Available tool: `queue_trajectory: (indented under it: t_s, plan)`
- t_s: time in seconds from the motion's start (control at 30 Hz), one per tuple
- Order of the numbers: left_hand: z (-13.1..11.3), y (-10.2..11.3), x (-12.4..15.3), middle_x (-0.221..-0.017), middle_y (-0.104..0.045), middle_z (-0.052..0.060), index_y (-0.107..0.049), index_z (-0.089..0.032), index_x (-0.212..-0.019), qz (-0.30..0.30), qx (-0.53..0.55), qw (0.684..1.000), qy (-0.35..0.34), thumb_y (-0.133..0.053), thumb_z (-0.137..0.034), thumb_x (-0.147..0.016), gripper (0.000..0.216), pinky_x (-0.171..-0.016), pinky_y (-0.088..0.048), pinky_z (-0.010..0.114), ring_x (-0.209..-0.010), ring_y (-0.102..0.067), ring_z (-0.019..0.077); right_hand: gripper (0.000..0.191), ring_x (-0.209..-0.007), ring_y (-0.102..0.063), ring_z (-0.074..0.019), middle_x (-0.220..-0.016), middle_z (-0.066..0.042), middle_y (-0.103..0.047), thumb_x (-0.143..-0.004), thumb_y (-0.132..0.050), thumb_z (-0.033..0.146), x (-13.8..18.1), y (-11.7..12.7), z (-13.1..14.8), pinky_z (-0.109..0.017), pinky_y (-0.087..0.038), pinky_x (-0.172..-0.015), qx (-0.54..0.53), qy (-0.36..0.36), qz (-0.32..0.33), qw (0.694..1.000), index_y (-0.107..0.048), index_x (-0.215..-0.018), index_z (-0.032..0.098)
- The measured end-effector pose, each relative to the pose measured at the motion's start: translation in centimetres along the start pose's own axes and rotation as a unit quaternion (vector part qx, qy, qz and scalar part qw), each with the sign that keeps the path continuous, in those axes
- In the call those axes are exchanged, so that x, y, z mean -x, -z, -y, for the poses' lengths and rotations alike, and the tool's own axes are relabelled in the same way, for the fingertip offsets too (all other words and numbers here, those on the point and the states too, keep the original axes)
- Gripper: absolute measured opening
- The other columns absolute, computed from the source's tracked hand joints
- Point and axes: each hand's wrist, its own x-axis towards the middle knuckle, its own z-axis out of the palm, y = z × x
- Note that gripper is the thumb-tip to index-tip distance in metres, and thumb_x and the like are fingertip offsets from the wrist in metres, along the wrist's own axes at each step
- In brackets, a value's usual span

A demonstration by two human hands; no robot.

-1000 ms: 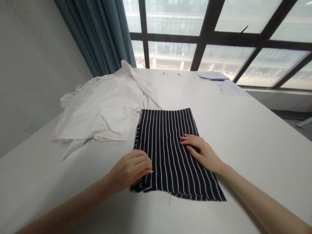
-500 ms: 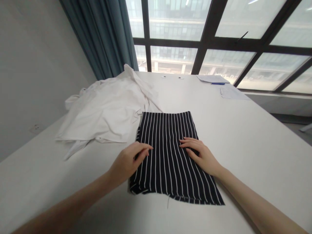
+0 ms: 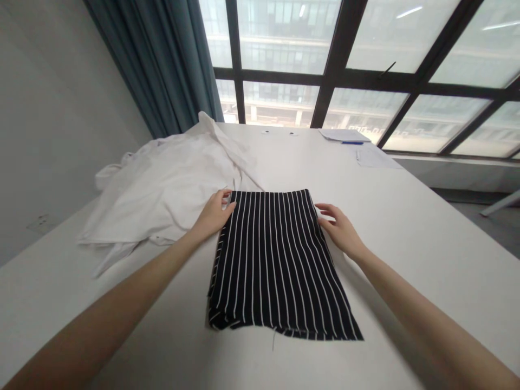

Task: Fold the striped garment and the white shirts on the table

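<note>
A folded black cloth with thin white stripes [image 3: 276, 260] lies on the white table in front of me. Its near edge is uneven, with a loose thread hanging from it. My left hand [image 3: 215, 211] is at the cloth's far left corner, thumb along the side edge and fingers curved with a gap between them and the thumb. At the upper right side edge, my right hand [image 3: 337, 227] has its fingers stretched forward and its thumb close to the fabric. Whether any fingertips reach under the cloth is hidden.
A crumpled white garment [image 3: 162, 184] lies to the left, close to the striped cloth. Papers [image 3: 345, 135] and a blue pen [image 3: 352, 143] rest at the table's far right. Beyond stand a blue curtain [image 3: 162, 59] and dark-framed windows [image 3: 280, 78].
Both hands have moved away from me, from the middle of the striped cloth out to its upper left corner and upper right edge. The view has shifted slightly.
</note>
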Motion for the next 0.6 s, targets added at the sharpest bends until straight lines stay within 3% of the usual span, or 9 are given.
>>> queue_trajectory:
  t_s: [0.13,0.27,0.37,0.6]
  plan:
    - [-0.3,-1.6,-2.0,-0.108,-0.068,0.011,-0.058,-0.015,-0.124,-0.003,-0.008,1.0,0.007,-0.059,-0.022,-0.084,0.04,-0.092,-0.052,0.038,-0.095,-0.065,0.0211,0.048,-0.097,-0.065,-0.0247,-0.126,-0.017,-0.06,-0.079,-0.055,0.028,-4.5,-1.9,-2.2,-0.047,-0.052,-0.088,0.024,-0.03,-0.036,0.999,-0.055,-0.126,0.019]
    - [-0.1,-2.2,-1.9,-0.106,-0.068,0.008,-0.07,-0.016,-0.106,-0.039,-0.028,0.998,-0.026,-0.059,-0.019,-0.082,0.027,-0.093,-0.05,0.037,-0.09,-0.063,0.0198,0.043,-0.092,-0.067,-0.025,-0.108,-0.014,-0.069,-0.086,-0.047,0.031,-7.3,-3.5,-3.1,-0.045,-0.053,-0.085,0.031,-0.049,-0.04,0.998,-0.053,-0.127,0.019]
    - [0.3,-2.2,-1.5,-0.101,-0.069,0.007,-0.073,-0.017,-0.1,-0.077,-0.003,0.997,-0.023,-0.058,-0.019,-0.081,0.024,-0.087,-0.052,0.033,-0.084,-0.062,0.0177,0.041,-0.089,-0.067,-0.0262,-0.097,-0.012,-0.071,-0.088,-0.045,0.035,-7.9,-3.8,-3.4,-0.046,-0.052,-0.084,0.04,-0.047,-0.049,0.997,-0.055,-0.125,0.019]
    - [1.1,-2.2,-1.9,-0.099,-0.069,0.006,-0.075,-0.018,-0.098,-0.124,0.037,0.992,0.009,-0.056,-0.019,-0.081,0.025,-0.084,-0.052,0.03,-0.08,-0.063,0.0163,0.044,-0.073,-0.064,-0.0205,-0.095,-0.008,-0.07,-0.084,-0.052,0.036,-7.2,-3.7,-3.1,-0.039,-0.052,-0.073,0.038,-0.004,-0.068,0.997,-0.057,-0.125,0.021]
